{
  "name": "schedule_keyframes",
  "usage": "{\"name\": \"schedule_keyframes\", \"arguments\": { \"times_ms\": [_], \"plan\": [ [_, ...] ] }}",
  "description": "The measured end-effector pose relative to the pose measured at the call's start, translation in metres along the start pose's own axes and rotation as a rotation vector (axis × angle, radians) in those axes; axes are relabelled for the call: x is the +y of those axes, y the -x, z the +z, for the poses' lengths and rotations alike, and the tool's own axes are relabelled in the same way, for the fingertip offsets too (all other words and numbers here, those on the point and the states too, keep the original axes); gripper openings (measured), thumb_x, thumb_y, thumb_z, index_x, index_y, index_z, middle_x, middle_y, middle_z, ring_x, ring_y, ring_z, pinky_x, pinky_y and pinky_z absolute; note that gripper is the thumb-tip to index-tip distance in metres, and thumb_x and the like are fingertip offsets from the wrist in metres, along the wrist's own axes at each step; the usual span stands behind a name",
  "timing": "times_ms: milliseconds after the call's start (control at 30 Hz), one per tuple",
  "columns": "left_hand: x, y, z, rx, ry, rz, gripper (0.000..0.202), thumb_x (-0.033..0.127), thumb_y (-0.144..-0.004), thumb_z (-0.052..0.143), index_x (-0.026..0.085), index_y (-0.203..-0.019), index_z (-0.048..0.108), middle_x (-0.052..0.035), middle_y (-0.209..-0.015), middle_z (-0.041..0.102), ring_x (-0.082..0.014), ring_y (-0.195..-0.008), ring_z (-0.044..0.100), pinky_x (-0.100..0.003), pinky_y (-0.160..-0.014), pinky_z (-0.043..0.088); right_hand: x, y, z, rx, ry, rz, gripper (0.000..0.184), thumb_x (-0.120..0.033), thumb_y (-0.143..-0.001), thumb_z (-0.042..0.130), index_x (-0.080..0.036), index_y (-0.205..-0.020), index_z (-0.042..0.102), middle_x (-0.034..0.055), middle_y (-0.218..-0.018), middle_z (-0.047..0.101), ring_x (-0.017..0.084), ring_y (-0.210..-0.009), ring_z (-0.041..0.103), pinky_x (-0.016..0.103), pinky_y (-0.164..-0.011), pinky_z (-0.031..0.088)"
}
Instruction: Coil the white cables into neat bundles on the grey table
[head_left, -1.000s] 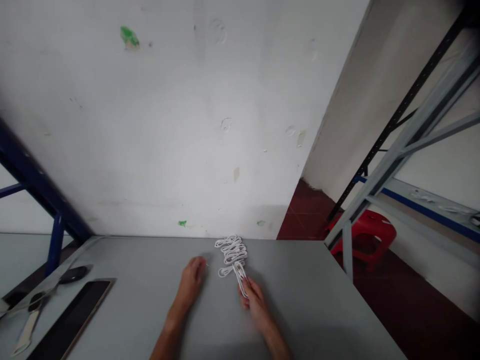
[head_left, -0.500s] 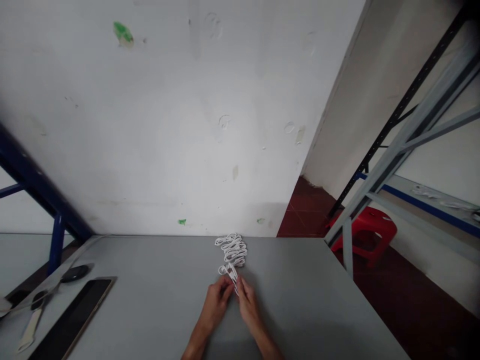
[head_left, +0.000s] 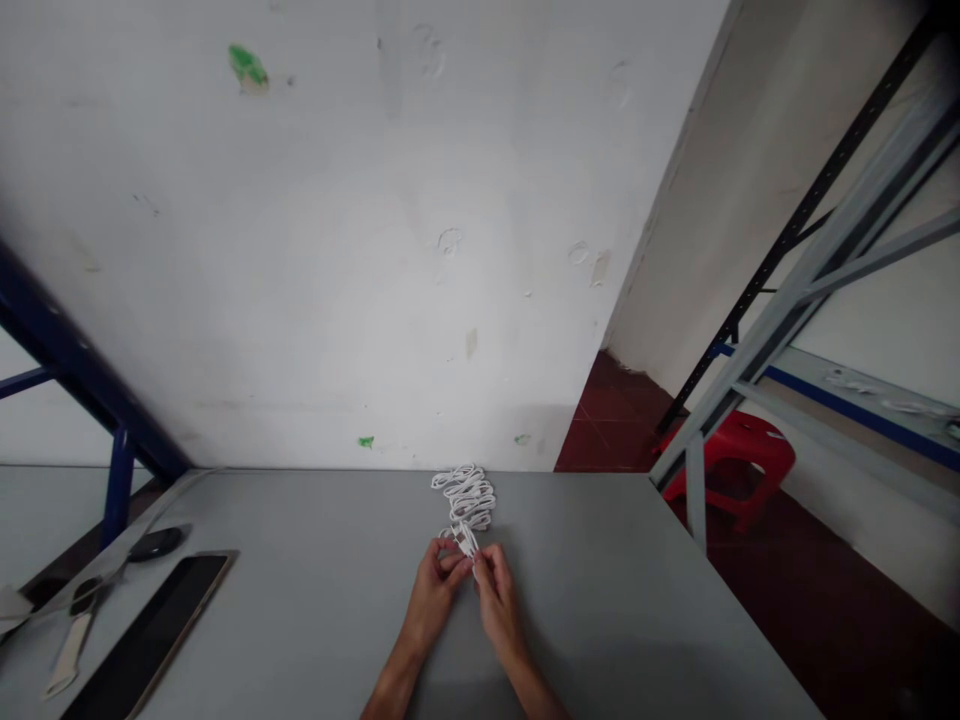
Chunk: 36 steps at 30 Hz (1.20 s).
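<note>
A coiled white cable (head_left: pixel 465 497) lies in long loops on the grey table (head_left: pixel 600 600), close to the wall. My left hand (head_left: pixel 433 588) and my right hand (head_left: pixel 496 602) meet at its near end. Fingers of both hands pinch a small white section of the cable (head_left: pixel 466 539), which partly hides that end. The rest of the coil lies on the tabletop beyond my fingers.
A dark tablet (head_left: pixel 150 630), a black computer mouse (head_left: pixel 156 543) and a white-handled tool (head_left: pixel 71 650) lie at the table's left. A red plastic stool (head_left: pixel 739 458) stands on the red floor beyond the right edge, beside grey metal shelving (head_left: pixel 795 310).
My left hand has moved right from beside the coil onto its near end, joining my right hand. Both hands now sit closer together, and the cable's near end has shifted with them.
</note>
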<state>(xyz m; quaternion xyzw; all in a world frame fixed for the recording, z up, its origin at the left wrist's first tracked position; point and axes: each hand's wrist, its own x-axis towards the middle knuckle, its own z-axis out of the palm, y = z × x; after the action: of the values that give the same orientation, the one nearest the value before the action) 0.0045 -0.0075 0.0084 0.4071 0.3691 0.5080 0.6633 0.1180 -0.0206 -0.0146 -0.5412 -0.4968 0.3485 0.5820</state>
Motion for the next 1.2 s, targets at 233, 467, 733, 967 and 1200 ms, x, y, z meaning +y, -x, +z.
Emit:
{"name": "schedule_keyframes", "arguments": {
  "times_ms": [233,467,733,967,1200],
  "plan": [
    [-0.002,0.0,-0.002,0.045,0.026,-0.015,0.045,0.042,-0.072,0.082,0.019,-0.097,0.053,-0.0012,-0.071,0.076,-0.0194,-0.069,0.071,-0.028,-0.071,0.049,0.001,0.001,-0.001,0.018,-0.018,0.009,0.031,-0.053,-0.093,0.052,-0.023,-0.092,0.06,0.0034,-0.079,0.068,0.019,-0.067,0.062,0.027,-0.061,0.05],
    [-0.004,-0.002,-0.002,0.044,0.084,-0.019,0.041,0.039,-0.072,0.084,0.018,-0.095,0.058,-0.0031,-0.074,0.078,-0.0194,-0.069,0.072,-0.029,-0.075,0.051,-0.003,0.007,0.001,-0.005,0.066,-0.147,0.029,-0.045,-0.097,0.049,-0.022,-0.081,0.058,0.0014,-0.072,0.066,0.017,-0.068,0.065,0.024,-0.064,0.051],
    [-0.011,-0.002,-0.002,0.014,0.227,-0.029,0.039,0.033,-0.072,0.084,0.017,-0.102,0.064,-0.0063,-0.083,0.078,-0.019,-0.073,0.072,-0.029,-0.076,0.053,-0.003,0.01,0.001,0.004,0.051,-0.21,0.025,-0.04,-0.097,0.051,-0.022,-0.087,0.066,0.0052,-0.087,0.076,0.021,-0.085,0.071,0.027,-0.078,0.053],
    [-0.01,-0.004,-0.002,0.113,-0.036,0.026,0.035,0.045,-0.068,0.083,0.014,-0.081,0.074,-0.0046,-0.075,0.075,-0.0183,-0.07,0.066,-0.027,-0.072,0.05,-0.001,0.007,0.002,0.022,-0.009,-0.153,0.029,-0.045,-0.096,0.053,-0.021,-0.085,0.065,0.0036,-0.081,0.072,0.02,-0.08,0.069,0.027,-0.075,0.053],
    [0.006,0.001,0.004,0.107,-0.321,0.097,0.038,0.053,-0.078,0.07,0.016,-0.076,0.08,-0.0043,-0.07,0.075,-0.0214,-0.071,0.065,-0.027,-0.072,0.049,-0.002,0.006,-0.001,0.056,-0.028,-0.068,0.034,-0.051,-0.093,0.055,-0.019,-0.088,0.067,0.0044,-0.081,0.071,0.019,-0.078,0.067,0.027,-0.072,0.053]
  ]
}}
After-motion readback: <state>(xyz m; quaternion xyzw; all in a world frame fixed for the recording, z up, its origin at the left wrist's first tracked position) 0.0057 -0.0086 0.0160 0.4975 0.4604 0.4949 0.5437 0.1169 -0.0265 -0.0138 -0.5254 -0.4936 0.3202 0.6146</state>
